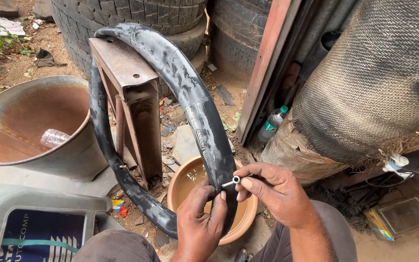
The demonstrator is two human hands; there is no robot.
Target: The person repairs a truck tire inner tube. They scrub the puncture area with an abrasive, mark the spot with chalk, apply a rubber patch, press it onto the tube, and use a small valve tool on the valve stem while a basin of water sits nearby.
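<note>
1. My left hand point(199, 224) grips the black inner tube point(190, 97) from below, fingers wrapped about the rubber at its lowest visible bend, directly over the bowl.
2. My right hand point(275, 190) is pinched closed on a small metal valve tool point(232, 182), thumb and forefinger holding its ring end against the tube's right edge; the two hands are just beside each other, nearly touching.
3. The inner tube loops upward from my hands and drapes over a rusty steel stand point(132, 97), which lies inside the loop, up and to the left of the bowl.
4. The tan bowl point(248, 213), holding murky water, sits on the ground beneath the tube and both hands.
5. A large rusted metal basin point(73, 150) lies left of the stand, tilted, with a clear plastic bottle point(53, 138) inside.
6. Stacked tyres point(136, 19) stand behind the stand.
7. A green-capped bottle point(272, 123) leans to the right of the tube, beside a worn, frayed tyre point(374, 82).
8. A grey plastic canister point(35, 218) lies left of my left hand.
</note>
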